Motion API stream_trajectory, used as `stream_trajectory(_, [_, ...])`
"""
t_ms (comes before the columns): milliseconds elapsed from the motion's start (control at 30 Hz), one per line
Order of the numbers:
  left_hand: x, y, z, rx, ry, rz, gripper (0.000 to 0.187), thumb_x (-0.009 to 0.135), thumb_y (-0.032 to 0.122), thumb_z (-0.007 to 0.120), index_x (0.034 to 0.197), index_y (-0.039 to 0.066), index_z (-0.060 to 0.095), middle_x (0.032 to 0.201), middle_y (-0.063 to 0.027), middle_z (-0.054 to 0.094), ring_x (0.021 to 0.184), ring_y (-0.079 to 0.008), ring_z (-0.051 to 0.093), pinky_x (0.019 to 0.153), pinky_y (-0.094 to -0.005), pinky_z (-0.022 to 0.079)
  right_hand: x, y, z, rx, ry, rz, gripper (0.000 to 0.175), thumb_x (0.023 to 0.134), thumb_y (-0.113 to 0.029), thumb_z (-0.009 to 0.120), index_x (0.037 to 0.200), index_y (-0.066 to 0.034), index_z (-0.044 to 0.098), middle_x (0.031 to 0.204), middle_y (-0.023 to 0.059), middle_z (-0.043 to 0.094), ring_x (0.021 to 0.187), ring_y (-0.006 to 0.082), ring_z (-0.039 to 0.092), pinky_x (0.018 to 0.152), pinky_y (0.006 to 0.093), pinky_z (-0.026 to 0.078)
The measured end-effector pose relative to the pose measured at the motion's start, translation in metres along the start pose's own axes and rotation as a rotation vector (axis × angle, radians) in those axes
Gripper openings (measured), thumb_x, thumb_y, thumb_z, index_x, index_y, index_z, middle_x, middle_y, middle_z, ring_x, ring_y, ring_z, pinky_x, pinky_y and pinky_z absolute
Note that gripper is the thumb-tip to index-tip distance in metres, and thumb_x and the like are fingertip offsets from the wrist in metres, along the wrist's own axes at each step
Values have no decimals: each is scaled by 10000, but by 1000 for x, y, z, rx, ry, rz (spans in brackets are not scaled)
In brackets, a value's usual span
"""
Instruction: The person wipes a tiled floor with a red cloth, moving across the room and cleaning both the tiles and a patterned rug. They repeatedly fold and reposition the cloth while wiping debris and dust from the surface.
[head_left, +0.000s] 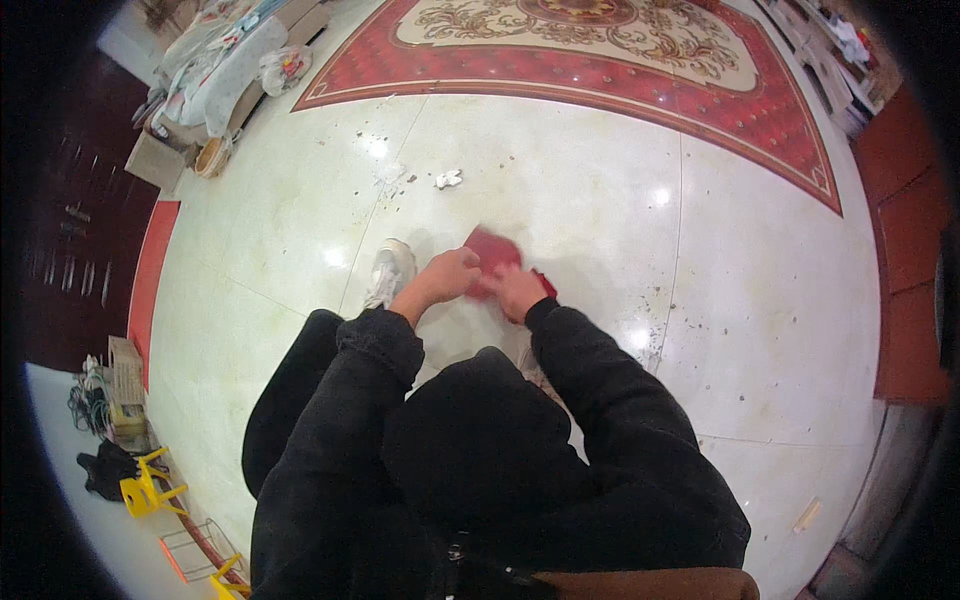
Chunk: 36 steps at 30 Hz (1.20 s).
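A red cloth or bag (491, 251), blurred, is between my two hands, low in front of me over the pale tiled floor. My left hand (450, 275) grips its left side with the fingertips. At its lower right, my right hand (514, 291) touches it, and blur hides how the fingers lie. A smaller red piece (545, 283) shows just beyond my right wrist; whether it joins the larger one I cannot tell. My white shoe (392, 266) stands to the left of my left hand.
Crumpled white paper (448, 179) and scattered dark crumbs lie on the floor ahead. Farther off is a patterned red rug (570, 88). At the left stand a cluttered table, a wicker basket (212, 157) and a small yellow chair (142, 491). Reddish-brown cabinets (911, 247) line the right.
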<state>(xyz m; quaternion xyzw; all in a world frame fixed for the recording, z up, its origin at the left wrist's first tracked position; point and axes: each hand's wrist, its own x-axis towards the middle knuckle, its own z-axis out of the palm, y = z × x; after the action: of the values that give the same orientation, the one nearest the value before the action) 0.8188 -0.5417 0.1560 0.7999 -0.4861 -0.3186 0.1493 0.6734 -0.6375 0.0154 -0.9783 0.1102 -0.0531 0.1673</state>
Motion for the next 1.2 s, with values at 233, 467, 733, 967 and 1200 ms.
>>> stream_trajectory(233, [53, 21, -95, 330, -39, 216, 371, 898, 258, 602, 1191, 33, 627, 1045, -203, 697, 955, -304, 682, 867, -396, 521, -58, 73, 50, -79, 212, 242, 430, 793, -161, 620, 1193, -320, 616, 1234, 2, 545, 1064, 296, 575, 834, 485, 482])
stream_trajectory(467, [61, 12, -186, 394, -19, 116, 352, 923, 225, 568, 1211, 25, 605, 1093, -185, 674, 958, -285, 667, 852, -398, 523, -85, 247, -75, -35, 409, 1018, 258, 836, -156, 541, 1039, -116, 696, 1083, 219, 631, 1039, 389, 616, 908, 488, 492])
stream_trajectory(733, [58, -8, -204, 110, -244, -32, 401, 968, 274, 542, 1304, 55, 553, 1107, -119, 657, 902, -201, 671, 761, -341, 561, -6, 205, -246, 666, 423, 453, 326, 795, -74, 577, 1100, -30, 684, 967, 116, 718, 922, 210, 670, 851, 325, 505])
stream_trajectory(967, [68, 24, -163, -1017, -148, 149, 581, 993, 432, 529, 1435, 80, 396, 1284, -181, 545, 1144, -262, 594, 947, -429, 506, 112, 65, -286, 426, 274, 100, 274, 866, -54, 557, 1129, -15, 625, 1006, 109, 689, 947, 198, 643, 866, 327, 499])
stream_trajectory(1200, [97, -44, -134, -1806, -141, 198, 560, 931, 513, 598, 1346, 181, 423, 1282, -31, 548, 1211, -215, 535, 991, -457, 453, 223, -39, -198, 903, 116, 498, 382, 987, -238, 471, 1318, -48, 463, 1187, 125, 609, 1054, 200, 599, 901, 336, 485])
